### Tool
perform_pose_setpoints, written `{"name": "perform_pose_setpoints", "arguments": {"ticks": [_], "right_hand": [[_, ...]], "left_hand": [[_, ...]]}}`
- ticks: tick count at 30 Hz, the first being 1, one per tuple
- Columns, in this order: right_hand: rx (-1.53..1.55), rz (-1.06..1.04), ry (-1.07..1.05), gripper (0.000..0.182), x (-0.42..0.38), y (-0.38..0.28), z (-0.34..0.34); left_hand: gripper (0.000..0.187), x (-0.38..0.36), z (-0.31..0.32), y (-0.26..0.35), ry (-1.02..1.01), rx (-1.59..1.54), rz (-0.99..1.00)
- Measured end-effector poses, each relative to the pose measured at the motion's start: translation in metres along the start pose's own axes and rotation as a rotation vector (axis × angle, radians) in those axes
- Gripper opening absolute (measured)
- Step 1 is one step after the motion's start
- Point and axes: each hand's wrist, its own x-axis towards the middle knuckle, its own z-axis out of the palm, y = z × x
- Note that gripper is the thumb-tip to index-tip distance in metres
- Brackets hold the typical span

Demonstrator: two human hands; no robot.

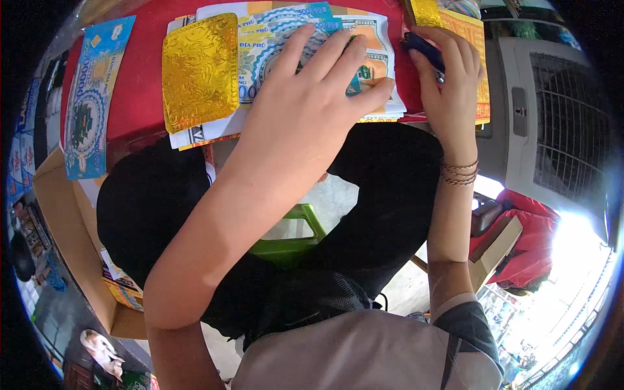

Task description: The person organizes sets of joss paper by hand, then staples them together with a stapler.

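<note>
On the red bench [144,81], the left hand [309,91] spreads its grip over printed notes [260,65], seemingly steadying them; the right hand [453,91] pinches a dark tool [426,53]. Any lift calls for closed left fingers.

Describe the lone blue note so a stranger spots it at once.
On the red table, look left of the embossed gold sheet for a long blue note. Unlike the blue notes under the left hand, it lies alone, off the paper stack.

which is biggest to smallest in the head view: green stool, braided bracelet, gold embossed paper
1. Gold embossed paper
2. Green stool, judged only by its visible part
3. Braided bracelet
</note>
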Motion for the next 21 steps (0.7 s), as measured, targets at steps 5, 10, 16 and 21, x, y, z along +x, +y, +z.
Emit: {"name": "perform_pose_setpoints", "arguments": {"ticks": [5, 10, 16, 21], "right_hand": [[-0.039, -0.119, -0.159, 0.019, 0.004, -0.015, -0.013], [0.051, -0.105, -0.289, 0.015, 0.016, -0.020, -0.010], [0.030, -0.077, -0.393, 0.019, 0.016, -0.021, -0.010], [0.080, -0.125, -0.273, 0.018, 0.017, -0.023, -0.006]], "left_hand": [[0.036, 0.000, -0.004, 0.000, 0.000, -0.015, 0.005], [0.033, -0.001, -0.002, -0.001, 0.032, -0.014, 0.016], [0.033, -0.001, -0.003, 0.000, 0.034, -0.023, 0.028], [0.033, -0.001, -0.004, -0.001, 0.037, -0.035, 0.036]]}}
